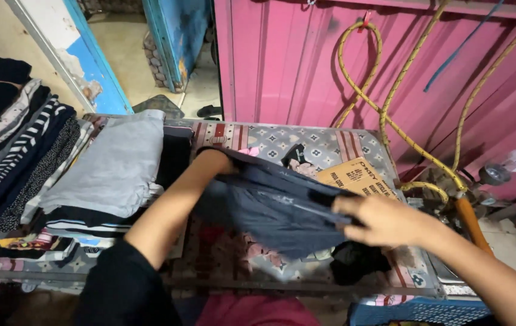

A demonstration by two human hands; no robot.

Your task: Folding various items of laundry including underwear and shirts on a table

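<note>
My workplace, a small ironing or laundry stall: folded clothes (107, 169) stacked on a cloth-covered bench (306, 145), a pink metal wall (306, 60) behind, yellow hoses (391, 121) hanging, and a doorway (131, 54) opening onto the street.

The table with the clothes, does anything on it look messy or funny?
Mostly tidy: folded clothes sit stacked at the left. A black cloth lies crumpled near the table's front edge, under the right hand. Both hands hold a dark garment, the left hand partly hidden inside it. Nothing looks spilled or broken.
</note>
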